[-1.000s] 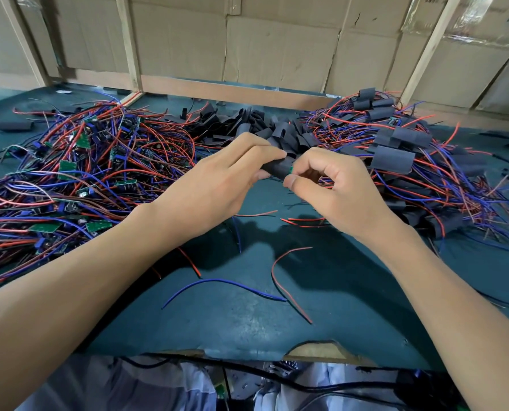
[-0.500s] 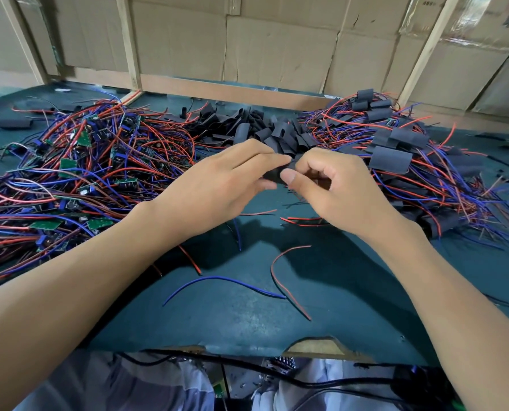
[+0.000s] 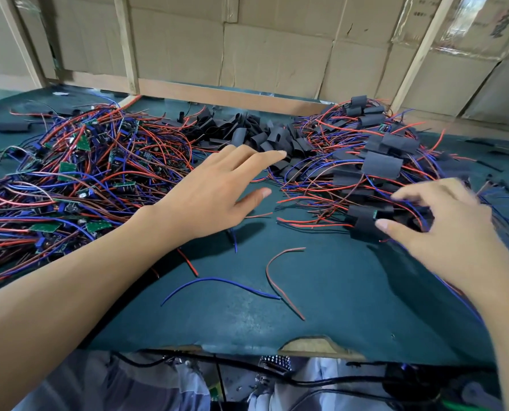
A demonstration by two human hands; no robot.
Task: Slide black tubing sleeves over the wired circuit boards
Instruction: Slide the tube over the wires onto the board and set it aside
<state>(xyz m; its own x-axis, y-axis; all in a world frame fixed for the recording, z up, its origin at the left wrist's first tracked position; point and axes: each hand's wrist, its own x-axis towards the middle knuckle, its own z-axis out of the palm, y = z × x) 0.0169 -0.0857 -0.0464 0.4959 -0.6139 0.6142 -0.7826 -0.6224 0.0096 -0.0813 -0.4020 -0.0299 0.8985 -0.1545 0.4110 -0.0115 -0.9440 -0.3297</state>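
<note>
Dark green matting covers the workbench (image 3: 321, 307), whose near edge is chipped down to bare wood just above the person's lap. On the bare mat closest to that edge lie a loose blue wire (image 3: 217, 284) and a loose red wire (image 3: 277, 280), their ends crossing.

Farther in, the two hands are well apart. The left hand (image 3: 214, 197) reaches forward over the middle of the bench, palm down, fingers straight and spread, thumb out to the side, holding nothing; its fingertips point at the heap of empty black sleeves (image 3: 265, 134). The right hand (image 3: 443, 223) is motion-blurred at the near edge of the right-hand pile; its fingers are curved above a sleeved board (image 3: 366, 223) whose green end just shows beside the thumb tip. Whether the fingers actually grip that piece cannot be told.

To the left spreads a pile of bare wired circuit boards (image 3: 69, 179), small green boards tangled in red and blue leads. To the right sits the pile of finished sleeved boards (image 3: 381, 161), black tubing over each with wires trailing out. A single stray sleeve (image 3: 10, 126) lies at the far left of the mat.

Behind the bench stand a wooden frame (image 3: 125, 46) and a wall of flattened cardboard (image 3: 277, 54).
</note>
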